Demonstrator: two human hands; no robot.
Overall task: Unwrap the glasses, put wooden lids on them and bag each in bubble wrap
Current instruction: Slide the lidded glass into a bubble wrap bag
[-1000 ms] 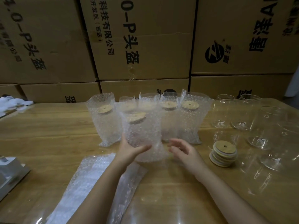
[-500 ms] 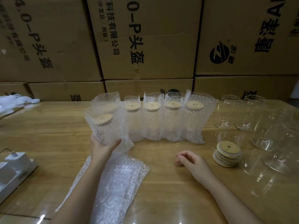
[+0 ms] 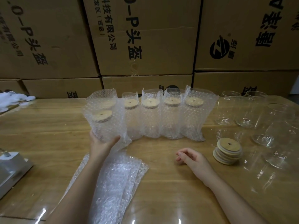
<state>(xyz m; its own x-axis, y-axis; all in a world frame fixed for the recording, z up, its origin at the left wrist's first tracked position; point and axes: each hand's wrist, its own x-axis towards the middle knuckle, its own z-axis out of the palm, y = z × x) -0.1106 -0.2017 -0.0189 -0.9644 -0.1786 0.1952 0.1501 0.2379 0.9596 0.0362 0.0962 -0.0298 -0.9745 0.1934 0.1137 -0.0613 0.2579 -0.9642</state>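
The bagged glass (image 3: pixel 103 125), wooden lid (image 3: pixel 102 115) already on & seen through the wrap, is held upright at the left end of the row of bagged glasses (image 3: pixel 171 120), just in front of the row's end piece. It is gripped low down by the left hand (image 3: pixel 102 143), thumb & fingers curled round the base. Whether the base touches the table (image 3: pixel 40 130) cannot be told.

Handling, as judged: the glass inside is stiff & fragile, prob. moderate in weight. The bubble wrap is soft, springy & a bit slippery, so the glass could slide inside the sleeve if only the loose top were pinched. Hold is best taken round the lower body, w/ the bottom supported. The lid is likely only seated, so tilt is to be avoided.

The right hand (image 3: pixel 189 156) is rested on the table in front of the row, fingers loosely curled, nothing held. A pile of flat bubble-wrap bags (image 3: pixel 116 178) is laid in front of the row's left end. A stack of lids (image 3: pixel 227 151) is set in front of the row's right end, w/ bare glasses (image 3: pixel 242 110) right of the row. Behind the row, cardboard boxes (image 3: pixel 145 38) are stacked.
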